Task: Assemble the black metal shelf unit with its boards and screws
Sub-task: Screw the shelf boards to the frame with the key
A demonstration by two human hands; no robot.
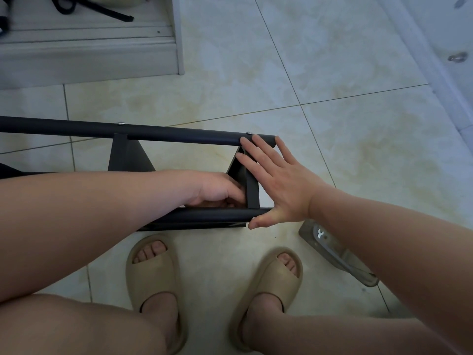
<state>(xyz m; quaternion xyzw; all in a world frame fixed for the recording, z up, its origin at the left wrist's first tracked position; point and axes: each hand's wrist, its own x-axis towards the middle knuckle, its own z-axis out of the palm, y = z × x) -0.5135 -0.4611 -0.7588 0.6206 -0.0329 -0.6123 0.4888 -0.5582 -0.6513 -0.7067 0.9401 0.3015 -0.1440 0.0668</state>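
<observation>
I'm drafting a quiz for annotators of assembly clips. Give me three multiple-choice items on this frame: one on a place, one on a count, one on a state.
1. Where does the clear bag with the small wrench lie?
A. on the floor, near the right forearm
B. on a wall hook
C. on the person's lap

2. How many silver screw heads show on the far tube?
A. one
B. two
C. four

3. How is the right hand?
A. clenched in a fist
B. flat on the black frame, fingers straight and spread
C. pinching a screw

Answers:
1 A, the bag rests on the tiles.
2 B, one sits mid-tube and one by the fingertips.
3 B, the fingers reach the far tube and the thumb reaches the near one.
</observation>
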